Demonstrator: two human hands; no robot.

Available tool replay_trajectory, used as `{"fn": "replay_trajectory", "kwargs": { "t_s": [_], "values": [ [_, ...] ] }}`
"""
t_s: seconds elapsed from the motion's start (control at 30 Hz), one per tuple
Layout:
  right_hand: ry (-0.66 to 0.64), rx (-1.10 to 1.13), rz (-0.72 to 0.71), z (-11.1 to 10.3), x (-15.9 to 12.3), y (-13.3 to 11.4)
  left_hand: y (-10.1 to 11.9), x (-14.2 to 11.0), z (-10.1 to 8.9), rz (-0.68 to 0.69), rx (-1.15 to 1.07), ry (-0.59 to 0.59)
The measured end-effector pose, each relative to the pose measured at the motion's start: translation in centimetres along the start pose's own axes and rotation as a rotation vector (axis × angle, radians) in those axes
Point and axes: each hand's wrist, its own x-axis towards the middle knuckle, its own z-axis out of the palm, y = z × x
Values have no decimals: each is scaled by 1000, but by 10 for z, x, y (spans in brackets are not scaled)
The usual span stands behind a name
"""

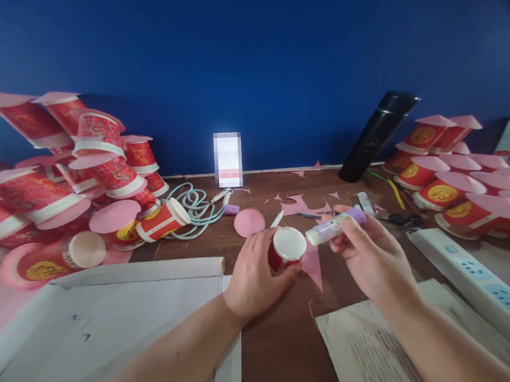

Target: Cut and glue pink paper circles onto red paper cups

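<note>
My left hand (254, 275) is wrapped round a small red paper cup (285, 249) held on its side, its white bottom facing me. My right hand (370, 253) grips a glue stick (333, 227) with a purple end, its tip pointing left toward the cup, a short gap apart. A pink paper circle (248, 222) lies on the brown table (278, 336) just behind the cup. A pink paper scrap (313, 264) lies under the cup.
Piles of red cups capped with pink paper stand at left (89, 164) and right (449, 177). A coiled cable (196, 205), scissors (309, 215), pink offcuts (300, 203), a black flask (377, 135), a white power strip (474, 277), printed paper (371, 343) and a flat cardboard box (117, 315) surround my hands.
</note>
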Motion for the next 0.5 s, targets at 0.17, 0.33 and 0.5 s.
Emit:
{"fn": "replay_trajectory", "kwargs": {
  "t_s": [0.17, 0.33, 0.5],
  "values": [
    [-35, 258, 215, 0, 8, -2, -2, 0, 1, 11, -13, 1],
    [-122, 359, 354, 1, 5, -7, 0, -1, -3, 155, 4, 137],
    [-356, 358, 371, 1, -5, -10, 7, -5, -8, 349, -2, 260]
  ]
}}
